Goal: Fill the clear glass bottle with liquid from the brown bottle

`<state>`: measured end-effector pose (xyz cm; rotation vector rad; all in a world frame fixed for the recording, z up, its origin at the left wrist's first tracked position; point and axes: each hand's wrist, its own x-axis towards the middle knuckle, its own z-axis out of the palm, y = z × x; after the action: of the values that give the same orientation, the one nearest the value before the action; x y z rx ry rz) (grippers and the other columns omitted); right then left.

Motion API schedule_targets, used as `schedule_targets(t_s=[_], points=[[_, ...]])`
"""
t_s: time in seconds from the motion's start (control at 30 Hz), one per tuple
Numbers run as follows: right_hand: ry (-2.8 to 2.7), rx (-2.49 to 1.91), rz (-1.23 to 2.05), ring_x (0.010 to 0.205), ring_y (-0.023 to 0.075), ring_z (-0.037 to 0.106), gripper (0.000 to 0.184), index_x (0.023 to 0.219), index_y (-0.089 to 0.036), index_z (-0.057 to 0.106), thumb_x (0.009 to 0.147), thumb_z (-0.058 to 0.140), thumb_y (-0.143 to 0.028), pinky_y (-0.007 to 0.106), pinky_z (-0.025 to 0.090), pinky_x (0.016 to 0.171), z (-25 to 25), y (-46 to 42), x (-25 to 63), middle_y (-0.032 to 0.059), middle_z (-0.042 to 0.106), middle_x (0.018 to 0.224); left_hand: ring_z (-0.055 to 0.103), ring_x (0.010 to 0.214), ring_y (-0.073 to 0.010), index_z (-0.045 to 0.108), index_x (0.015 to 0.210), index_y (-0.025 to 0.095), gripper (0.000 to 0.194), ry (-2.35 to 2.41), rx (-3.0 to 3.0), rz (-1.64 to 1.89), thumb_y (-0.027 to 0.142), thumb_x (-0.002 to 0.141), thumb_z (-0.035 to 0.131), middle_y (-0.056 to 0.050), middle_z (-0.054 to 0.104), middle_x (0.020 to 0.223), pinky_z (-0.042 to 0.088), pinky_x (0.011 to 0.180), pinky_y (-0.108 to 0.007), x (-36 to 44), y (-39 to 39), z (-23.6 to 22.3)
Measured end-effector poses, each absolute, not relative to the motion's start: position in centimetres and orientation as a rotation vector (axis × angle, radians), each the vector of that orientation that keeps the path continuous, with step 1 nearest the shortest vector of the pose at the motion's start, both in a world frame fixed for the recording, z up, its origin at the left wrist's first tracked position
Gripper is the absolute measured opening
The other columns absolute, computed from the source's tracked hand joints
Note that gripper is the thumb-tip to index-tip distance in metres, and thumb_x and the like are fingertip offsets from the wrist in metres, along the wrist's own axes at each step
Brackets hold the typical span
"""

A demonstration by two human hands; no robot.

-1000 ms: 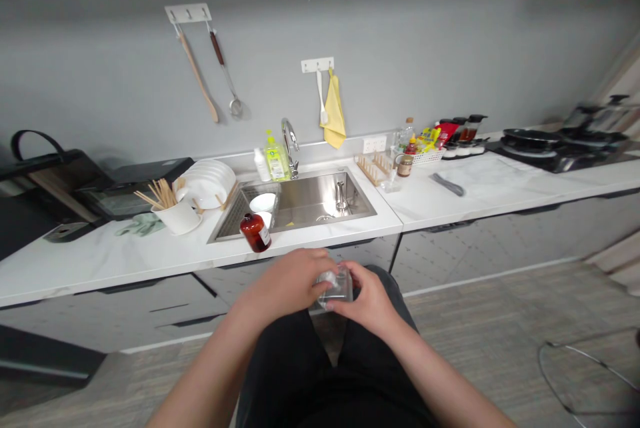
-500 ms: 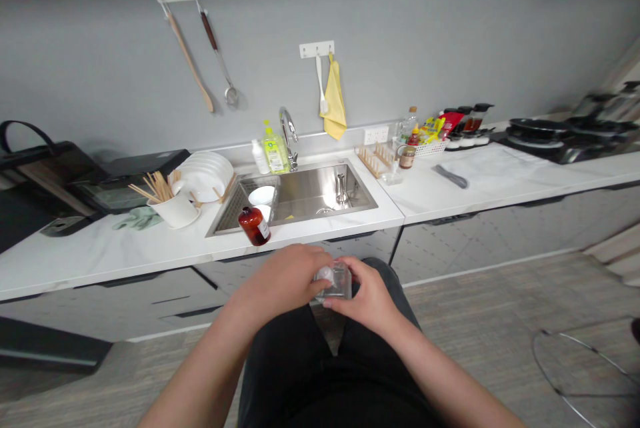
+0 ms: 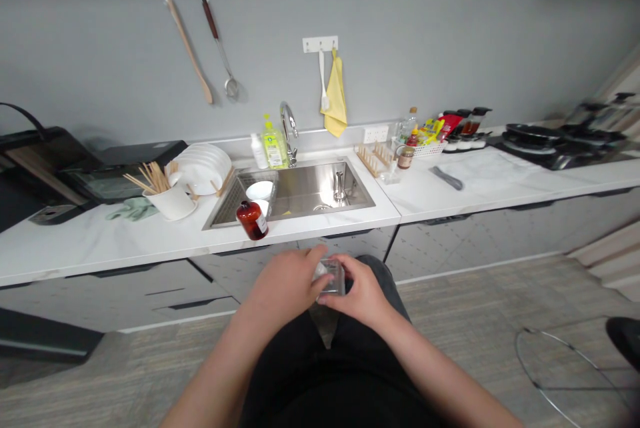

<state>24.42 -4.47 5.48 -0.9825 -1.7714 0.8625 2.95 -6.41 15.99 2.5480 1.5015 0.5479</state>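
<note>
Above my lap, in front of the sink, a small clear plastic box is gripped by my right hand, its thumb at the near side and fingers along the far side. My left hand reaches over the box from the left, thumb and fingers closed around a small whitish, translucent piece. Its exact kind is too blurred to make out. On the counter edge just beyond my left hand stands a brown bottle with a white label and dark cap.
Behind the bottle lies a steel sink with white bowls in a rack. A chopstick holder and plates stand left. Right of the sink are a wooden rack, a jar and a grey cloth strip.
My left fingers have lifted and shifted slightly on the whitish piece, showing more of the box. The view has tilted down a little. My right hand keeps its hold.
</note>
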Motion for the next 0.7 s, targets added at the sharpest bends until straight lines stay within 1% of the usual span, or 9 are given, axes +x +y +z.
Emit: schedule_targets(t_s=[0.03, 0.1, 0.2, 0.33, 0.4, 0.5, 0.57, 0.63, 0.7], points=[[-1.774, -0.981, 0.855, 0.104, 0.0332, 0.084, 0.063, 0.124, -0.026, 0.078, 0.069, 0.107, -0.035, 0.046, 0.067, 0.092, 5.5, -4.4, 24.4, 0.0078, 0.087, 0.116, 0.080, 0.105, -0.0353, 0.074, 0.147, 0.028, 0.045, 1.407, 2.558, 0.524, 0.022, 0.102, 0.074, -0.012, 0.083, 0.111, 0.062, 0.098, -0.048, 3.0, -6.7, 15.8], [-1.768, -0.974, 0.855, 0.101, 0.0324, 0.083, 0.059, 0.122, -0.026, 0.078, 0.069, 0.105, -0.034, 0.045, 0.067, 0.090, 5.4, -4.4, 24.3, 0.0073, 0.087, 0.114, 0.076, 0.130, -0.0340, 0.066, 0.160, 0.032, 0.072, 1.212, 2.566, 0.556, 0.004, 0.093, 0.065, -0.011, 0.080, 0.138, 0.060, 0.114, -0.052, 2.9, -7.3, 15.6], [-1.742, -0.948, 0.890, 0.104, 0.0321, 0.084, 0.061, 0.127, -0.026, 0.078, 0.072, 0.104, -0.034, 0.044, 0.068, 0.092, 4.8, -4.4, 24.4, 0.0077, 0.088, 0.118, 0.066, 0.149, -0.0347, 0.053, 0.173, 0.034, 0.092, 1.182, 2.497, 0.710, 0.004, 0.088, 0.069, -0.011, 0.071, 0.161, 0.052, 0.131, -0.058, 2.7, -7.7, 15.3], [-1.713, -0.949, 0.922, 0.101, 0.0311, 0.084, 0.064, 0.129, -0.026, 0.076, 0.073, 0.105, -0.037, 0.043, 0.069, 0.091, 4.0, -4.5, 24.6, 0.0072, 0.088, 0.118, 0.073, 0.138, -0.0399, 0.063, 0.164, 0.028, 0.069, 1.376, 2.365, 0.805, 0.026, 0.097, 0.082, -0.015, 0.078, 0.146, 0.057, 0.123, -0.065, 2.8, -7.2, 14.1], [-1.710, -0.932, 0.937, 0.103, 0.0315, 0.084, 0.067, 0.130, -0.027, 0.077, 0.072, 0.107, -0.038, 0.044, 0.069, 0.092, 3.9, -4.6, 24.6, 0.0073, 0.087, 0.120, 0.075, 0.133, -0.0375, 0.070, 0.155, 0.027, 0.057, 1.354, 2.324, 0.838, 0.020, 0.099, 0.076, -0.014, 0.080, 0.141, 0.059, 0.121, -0.062, 2.8, -7.0, 13.4], [-1.722, -0.883, 0.960, 0.108, 0.0327, 0.084, 0.066, 0.131, -0.027, 0.078, 0.073, 0.107, -0.039, 0.045, 0.069, 0.096, 4.0, -4.7, 24.6, 0.0085, 0.087, 0.123, 0.070, 0.147, -0.0315, 0.066, 0.161, 0.032, 0.075, 1.114, 2.283, 0.883, 0.002, 0.092, 0.063, -0.010, 0.075, 0.156, 0.053, 0.131, -0.057, 2.6, -7.0, 12.8], [-1.717, -0.863, 0.979, 0.108, 0.0328, 0.085, 0.064, 0.131, -0.026, 0.078, 0.075, 0.106, -0.040, 0.045, 0.069, 0.095, 4.2, -4.8, 24.5, 0.0090, 0.087, 0.123, 0.063, 0.157, -0.0310, 0.059, 0.168, 0.033, 0.087, 1.019, 2.258, 0.928, 0.002, 0.088, 0.066, -0.010, 0.068, 0.167, 0.048, 0.136, -0.057, 2.5, -7.1, 12.5], [-1.700, -0.869, 0.993, 0.105, 0.0323, 0.085, 0.065, 0.130, -0.026, 0.078, 0.074, 0.106, -0.040, 0.044, 0.069, 0.091, 4.3, -4.8, 24.5, 0.0087, 0.088, 0.122, 0.066, 0.152, -0.0338, 0.061, 0.164, 0.031, 0.081, 1.088, 2.222, 0.996, 0.010, 0.088, 0.077, -0.012, 0.071, 0.160, 0.051, 0.133, -0.058, 2.6, -7.0, 12.3], [-1.687, -0.885, 0.992, 0.104, 0.0326, 0.085, 0.069, 0.130, -0.026, 0.077, 0.071, 0.108, -0.040, 0.043, 0.070, 0.090, 4.6, -4.9, 24.5, 0.0086, 0.088, 0.120, 0.074, 0.136, -0.0343, 0.071, 0.151, 0.028, 0.065, 1.200, 2.155, 1.043, 0.017, 0.088, 0.085, -0.011, 0.079, 0.140, 0.057, 0.125, -0.058, 2.6, -6.8, 12.0]])
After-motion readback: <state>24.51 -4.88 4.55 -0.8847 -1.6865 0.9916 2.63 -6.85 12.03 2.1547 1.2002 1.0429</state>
